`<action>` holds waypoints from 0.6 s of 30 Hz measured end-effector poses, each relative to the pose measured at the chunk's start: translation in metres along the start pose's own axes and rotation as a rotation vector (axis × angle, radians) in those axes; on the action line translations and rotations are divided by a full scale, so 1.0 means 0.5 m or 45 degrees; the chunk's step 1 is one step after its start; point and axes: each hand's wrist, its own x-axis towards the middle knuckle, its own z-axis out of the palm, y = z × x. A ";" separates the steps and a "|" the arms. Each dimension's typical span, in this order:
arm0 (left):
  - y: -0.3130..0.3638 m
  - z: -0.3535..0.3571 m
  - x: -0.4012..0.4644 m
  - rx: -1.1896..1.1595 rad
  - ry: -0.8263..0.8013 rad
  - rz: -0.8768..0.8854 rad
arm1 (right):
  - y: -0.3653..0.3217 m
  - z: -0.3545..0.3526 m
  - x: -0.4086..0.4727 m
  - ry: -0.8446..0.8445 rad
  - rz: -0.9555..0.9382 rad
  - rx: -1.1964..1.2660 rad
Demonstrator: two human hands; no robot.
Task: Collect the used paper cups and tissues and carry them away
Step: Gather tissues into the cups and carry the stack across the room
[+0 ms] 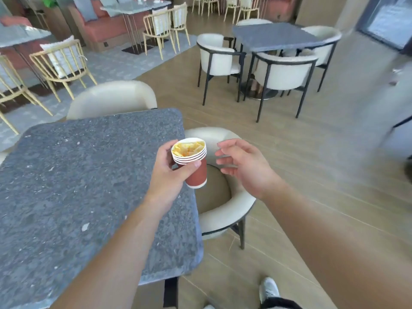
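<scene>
We are holding a nested stack of red-brown paper cups with white rims [192,162] in our left hand [169,172], thumb curled across the front of the stack and fingers wrapped behind it, so the cups are hanging in the air just past the right edge of the dark grey speckled stone counter [78,186] and above the cream upholstered round-backed chair [225,210]. Crumpled yellowish tissue [189,148] is sitting stuffed inside the top cup. Our right hand [243,166] is hovering just beside the stack, fingers loosely spread and holding nothing. To carry this off well, we are judging it best to keep the stack upright so the tissue does not tip out, to grip low enough that the lower cups do not slide free, and perhaps to bring the right hand under the base as support while stepping around the chair. As for writing, we are finding none to read: the cup walls are looking plain, and no brand or label is showing on the counter either.
</scene>
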 end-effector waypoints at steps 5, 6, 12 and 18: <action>-0.004 0.138 0.028 -0.002 -0.168 -0.016 | -0.022 -0.138 -0.034 0.156 -0.027 0.067; -0.005 0.167 0.033 -0.006 -0.200 -0.020 | -0.025 -0.166 -0.042 0.190 -0.033 0.078; -0.003 0.379 0.037 0.005 -0.408 -0.046 | -0.063 -0.355 -0.101 0.398 -0.057 0.129; 0.014 0.611 0.021 -0.001 -0.557 -0.050 | -0.098 -0.563 -0.168 0.599 -0.104 0.212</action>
